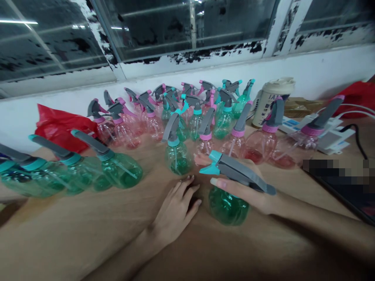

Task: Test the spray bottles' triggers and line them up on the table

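My right hand [249, 193] is wrapped round the neck of a green spray bottle [228, 207], just under its grey trigger head with a turquoise nozzle pointing left. The bottle is nearly upright, low over the table or standing on it; I cannot tell which. To its left, my left hand [177, 208] rests on the tabletop, fingers stretched out and holding nothing. Just beyond those fingertips stands another green spray bottle [178, 158] with a turquoise collar. Pink spray bottles [233, 146] stand in a row behind my right hand, which hides part of them.
Several green spray bottles [121, 169] line the left side of the wooden table [88, 238]. Pink and green ones crowd the back before a red plastic bag [67, 127]. At right are a paper coffee cup [269, 101], a white power strip [334, 136] with cables and a dark flat device [340, 191].
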